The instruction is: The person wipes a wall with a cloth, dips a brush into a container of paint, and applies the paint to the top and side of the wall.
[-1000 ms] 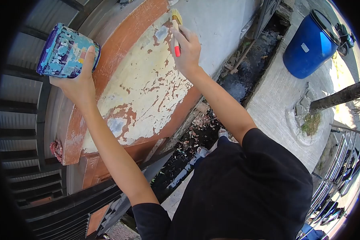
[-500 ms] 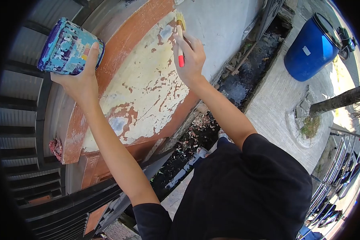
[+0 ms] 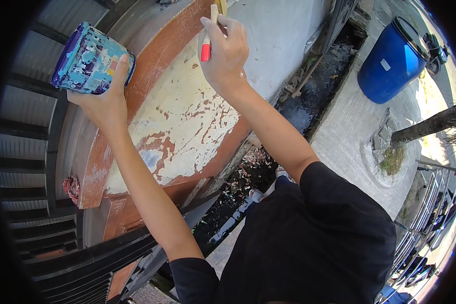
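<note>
My left hand (image 3: 105, 96) grips a paint-splashed blue can (image 3: 89, 60), held up at the upper left in front of a wall panel. My right hand (image 3: 225, 53) is closed around a paintbrush (image 3: 208, 36) with a pale handle and a red end. The brush's yellowish bristles reach the top edge of the view and touch the panel. The panel (image 3: 182, 121) has cream paint that is peeling, with an orange-brown border showing through in patches.
Dark metal gate bars (image 3: 76, 253) run along the left and bottom left. Below me lies a debris-filled gutter (image 3: 268, 162) beside a concrete path. A blue barrel (image 3: 392, 58) stands at the upper right, with a tree trunk (image 3: 425, 124) and railings (image 3: 430, 207) further right.
My right hand has moved up and slightly left with the brush, whose red end now tilts left. The can has shifted slightly right.
</note>
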`<state>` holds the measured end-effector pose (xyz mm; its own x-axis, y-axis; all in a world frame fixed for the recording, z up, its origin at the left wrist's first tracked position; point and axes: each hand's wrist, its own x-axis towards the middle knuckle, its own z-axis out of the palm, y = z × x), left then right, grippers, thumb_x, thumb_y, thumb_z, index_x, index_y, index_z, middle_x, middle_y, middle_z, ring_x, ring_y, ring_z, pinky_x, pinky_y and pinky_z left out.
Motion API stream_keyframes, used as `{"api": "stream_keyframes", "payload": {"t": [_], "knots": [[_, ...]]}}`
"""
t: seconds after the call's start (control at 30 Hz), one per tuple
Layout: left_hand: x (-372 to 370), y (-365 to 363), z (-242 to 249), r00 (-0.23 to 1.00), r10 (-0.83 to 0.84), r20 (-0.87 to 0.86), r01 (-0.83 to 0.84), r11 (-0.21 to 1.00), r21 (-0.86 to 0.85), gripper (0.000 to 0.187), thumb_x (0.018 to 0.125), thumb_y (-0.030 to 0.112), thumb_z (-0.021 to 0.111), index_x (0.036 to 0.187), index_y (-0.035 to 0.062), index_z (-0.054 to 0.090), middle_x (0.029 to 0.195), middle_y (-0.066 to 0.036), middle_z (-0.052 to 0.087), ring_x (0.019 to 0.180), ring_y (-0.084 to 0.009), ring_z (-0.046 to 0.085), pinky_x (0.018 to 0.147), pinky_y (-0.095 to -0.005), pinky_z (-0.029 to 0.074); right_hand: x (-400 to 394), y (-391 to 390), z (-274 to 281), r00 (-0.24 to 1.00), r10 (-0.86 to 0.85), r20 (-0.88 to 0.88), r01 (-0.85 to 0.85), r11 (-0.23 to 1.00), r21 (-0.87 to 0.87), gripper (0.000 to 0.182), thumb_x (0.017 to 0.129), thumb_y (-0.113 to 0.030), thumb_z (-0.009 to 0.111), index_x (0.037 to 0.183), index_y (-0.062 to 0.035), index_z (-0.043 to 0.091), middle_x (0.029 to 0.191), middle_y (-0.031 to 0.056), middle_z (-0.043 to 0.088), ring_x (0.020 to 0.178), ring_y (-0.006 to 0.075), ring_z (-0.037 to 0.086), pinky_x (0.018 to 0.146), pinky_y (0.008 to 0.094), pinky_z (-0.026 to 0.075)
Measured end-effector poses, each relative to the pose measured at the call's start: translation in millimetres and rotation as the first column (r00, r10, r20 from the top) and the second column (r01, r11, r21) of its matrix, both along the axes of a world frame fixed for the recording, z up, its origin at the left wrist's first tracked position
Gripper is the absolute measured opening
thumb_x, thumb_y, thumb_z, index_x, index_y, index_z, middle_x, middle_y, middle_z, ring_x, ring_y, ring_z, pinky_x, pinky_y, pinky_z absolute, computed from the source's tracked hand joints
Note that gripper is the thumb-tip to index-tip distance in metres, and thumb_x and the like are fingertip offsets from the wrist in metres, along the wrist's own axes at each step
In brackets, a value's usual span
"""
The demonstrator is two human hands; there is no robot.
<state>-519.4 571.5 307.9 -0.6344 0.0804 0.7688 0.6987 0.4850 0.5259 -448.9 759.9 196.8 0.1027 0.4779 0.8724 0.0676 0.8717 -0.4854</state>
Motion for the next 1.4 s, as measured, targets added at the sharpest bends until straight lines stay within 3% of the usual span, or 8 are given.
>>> {"api": "stream_keyframes", "payload": {"t": [0.43, 0.63, 0.73, 0.8, 0.93, 1.03, 1.23, 1.4], "knots": [[-2, -1, 0, 0.999, -0.024, 0.022, 0.023, 0.999, 0.03, 0.128, 0.065, 0.049, 0.1, 0.15, -0.0129, 0.028, 0.143, -0.029, 0.052, 0.135, -0.0363, 0.055, 0.119, -0.0425, 0.038, -28, 7, 9, 0.998, 0.04, 0.053, -0.036, 0.997, -0.062, 0.038, 0.072, -0.004, 0.081, 0.11, -0.0091, 0.075, 0.111, 0.0148, 0.063, 0.101, 0.0349, 0.061, 0.078, 0.0445, 0.053], [-1, -1, 0, 0.999, 0.015, 0.029, -0.015, 1.0, 0.004, 0.126, 0.065, 0.049, 0.099, 0.15, -0.0126, 0.029, 0.143, -0.028, 0.052, 0.135, -0.036, 0.055, 0.119, -0.0429, 0.039, -15, 18, 4, 0.993, 0.122, -0.002, -0.122, 0.992, 0.035, 0.031, 0.074, -0.005, 0.08, 0.105, -0.009, 0.077, 0.104, 0.0133, 0.066, 0.094, 0.0336, 0.063, 0.079, 0.0439, 0.053], [-3, 0, -1, 1.0, -0.007, 0.004, 0.007, 1.0, 0.006, 0.126, 0.066, 0.05, 0.099, 0.15, -0.0119, 0.029, 0.143, -0.028, 0.052, 0.135, -0.0358, 0.055, 0.119, -0.0433, 0.039, -6, 3, 3, 0.989, 0.138, -0.043, -0.134, 0.987, 0.088, 0.029, 0.078, -0.001, 0.077, 0.105, -0.0114, 0.079, 0.095, 0.0075, 0.069, 0.081, 0.0271, 0.066, 0.073, 0.0397, 0.054], [-2, -1, -1, 1.0, 0.024, 0.007, -0.024, 1.0, -0.006, 0.127, 0.065, 0.05, 0.1, 0.151, -0.0112, 0.029, 0.144, -0.027, 0.052, 0.135, -0.0358, 0.055, 0.119, -0.0438, 0.039, -1, -16, -3, 0.962, 0.273, 0.025, -0.274, 0.96, 0.054, 0.033, 0.074, -0.003, 0.079, 0.106, -0.0089, 0.076, 0.102, 0.0135, 0.065, 0.093, 0.0325, 0.064, 0.079, 0.0436, 0.053], [-1, 1, -2, 1.0, -0.006, -0.001, 0.006, 1.0, 0.022, 0.127, 0.065, 0.049, 0.1, 0.152, -0.0112, 0.029, 0.145, -0.027, 0.052, 0.136, -0.0361, 0.055, 0.119, -0.044, 0.038, 23, -44, -4, 0.911, 0.411, 0.023, -0.412, 0.91, 0.042, 0.031, 0.074, 0.0, 0.078, 0.104, -0.0075, 0.075, 0.101, 0.0129, 0.064, 0.091, 0.0319, 0.064, 0.077, 0.041, 0.053], [-3, 0, -1, 1.0, -0.019, -0.024, 0.02, 0.999, 0.047, 0.128, 0.065, 0.05, 0.099, 0.153, -0.0108, 0.029, 0.146, -0.028, 0.052, 0.137, -0.0367, 0.054, 0.12, -0.044, 0.037, 34, -31, 3, 0.97, 0.233, -0.063, -0.233, 0.972, 0.012, 0.023, 0.081, 0.001, 0.075, 0.102, -0.0081, 0.077, 0.097, 0.0096, 0.068, 0.079, 0.0269, 0.067, 0.069, 0.0375, 0.054], [-1, -1, -1, 0.999, 0.042, 0.022, -0.042, 0.999, 0.004, 0.127, 0.066, 0.053, 0.097, 0.154, -0.0094, 0.03, 0.147, -0.028, 0.051, 0.138, -0.0376, 0.054, 0.119, -0.0446, 0.038, 6, 23, 12, 0.999, 0.05, -0.021, -0.049, 0.998, 0.038, 0.022, 0.082, -0.002, 0.076, 0.103, -0.0082, 0.078, 0.097, 0.0097, 0.069, 0.084, 0.0283, 0.067, 0.073, 0.0399, 0.054], [3, 0, 1, 0.999, 0.041, 0.027, -0.041, 0.999, 0.014, 0.127, 0.065, 0.053, 0.098, 0.153, -0.0096, 0.03, 0.146, -0.028, 0.052, 0.137, -0.037, 0.054, 0.119, -0.0445, 0.038, -7, 5, 10, 0.99, 0.14, 0.02, -0.14, 0.989, 0.055, 0.024, 0.079, -0.002, 0.077, 0.102, -0.0082, 0.077, 0.1, 0.0102, 0.068, 0.086, 0.0302, 0.066, 0.075, 0.0419, 0.054]]}}
